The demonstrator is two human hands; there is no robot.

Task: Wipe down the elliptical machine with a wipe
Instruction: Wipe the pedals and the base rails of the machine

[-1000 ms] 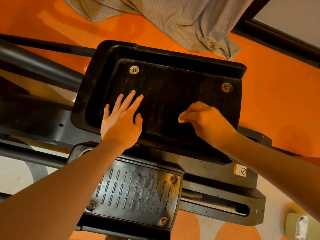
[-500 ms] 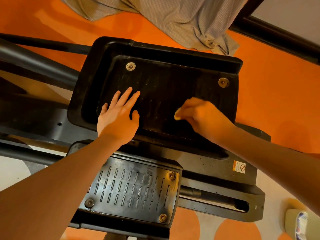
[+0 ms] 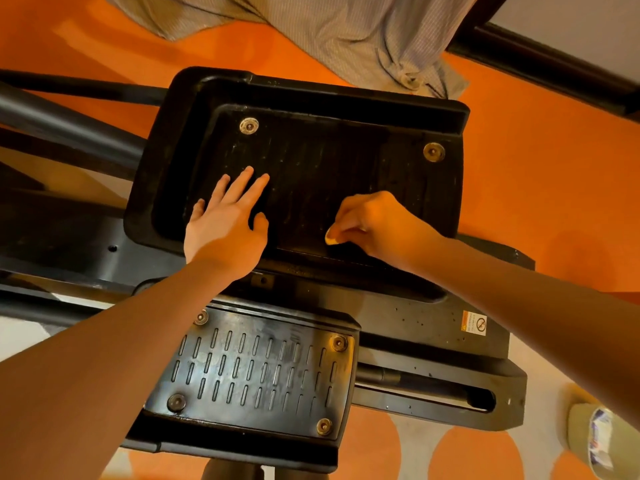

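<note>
Right hand (image 3: 377, 226) slid wipe (image 3: 331, 237) nearer | left hand (image 3: 227, 220) flat on pedal (image 3: 346, 168)

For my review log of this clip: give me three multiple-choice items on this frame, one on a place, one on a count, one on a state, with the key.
1. Where does the left hand rest?
A. on the upper pedal
B. on the lower pedal
C. on the floor

2. How many round bolts show on the lower pedal?
A. two
B. four
C. six

3. How is the right hand?
A. flat and open
B. curled round a wipe
C. off the machine

Key: 1 A, fingers lie flat on its tread; 2 B, one at each corner; 3 B, a pale bit of wipe shows under the curled fingers.
</note>
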